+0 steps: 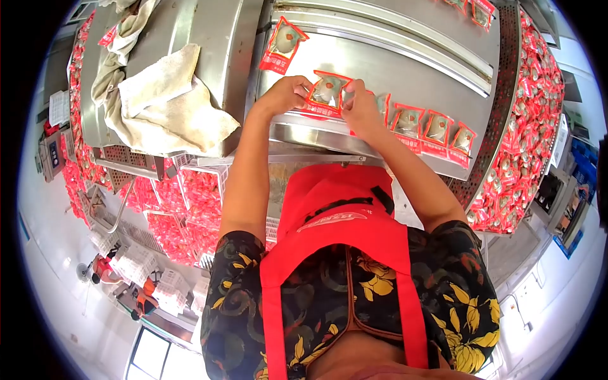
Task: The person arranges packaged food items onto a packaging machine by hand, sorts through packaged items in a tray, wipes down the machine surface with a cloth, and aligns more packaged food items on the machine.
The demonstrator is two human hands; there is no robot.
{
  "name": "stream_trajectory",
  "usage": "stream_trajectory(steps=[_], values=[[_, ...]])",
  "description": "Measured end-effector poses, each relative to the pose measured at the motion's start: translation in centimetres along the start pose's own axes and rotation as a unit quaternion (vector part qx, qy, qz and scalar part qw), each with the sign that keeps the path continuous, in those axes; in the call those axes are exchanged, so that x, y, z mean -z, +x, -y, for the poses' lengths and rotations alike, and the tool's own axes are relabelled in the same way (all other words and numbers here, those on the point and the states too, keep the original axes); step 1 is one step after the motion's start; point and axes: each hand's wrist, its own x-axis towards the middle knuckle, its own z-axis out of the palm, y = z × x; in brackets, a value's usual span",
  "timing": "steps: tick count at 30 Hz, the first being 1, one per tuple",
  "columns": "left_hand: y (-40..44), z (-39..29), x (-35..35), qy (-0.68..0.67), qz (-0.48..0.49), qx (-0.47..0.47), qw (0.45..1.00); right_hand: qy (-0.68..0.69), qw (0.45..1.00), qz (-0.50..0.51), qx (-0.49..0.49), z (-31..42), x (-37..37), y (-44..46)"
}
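My left hand [288,96] pinches the left edge of a red-edged clear food packet [328,90] with a rounded greyish-green item inside. On the packet's right edge, the thumb and fingers of my right hand [362,111] are closed. The packet lies on or just above the front strip of the steel work surface [380,69]; I cannot tell which. Another such packet [284,44] lies beyond my left hand. To the right of my right hand, several alike packets [407,120] stand in a row along the front edge, one partly hidden behind that hand.
Pale cloths [168,95] lie on the steel surface at left. A large heap of packets [522,126] fills a perforated metal container at right. White crates [206,180] of red packets stand below left. Raised metal rails [392,38] cross behind my hands. People [144,301] are in the background.
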Motion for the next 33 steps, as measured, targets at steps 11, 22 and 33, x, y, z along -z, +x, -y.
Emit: stream_trajectory(steps=[11,22,33], values=[[0.9,-0.1,-0.7,0.041,-0.137,-0.08,0.986,0.102,0.99,0.05,-0.085,1.7,0.7,0.8],[-1.0,-0.9,-1.3,-0.027,-0.048,-0.019,0.998,-0.092,0.995,0.013,0.036,1.5,2.2,-2.1],[-0.6,-0.7,-1.5,0.015,-0.109,-0.025,0.994,0.005,0.997,-0.007,0.081,0.4,1.3,-1.6]])
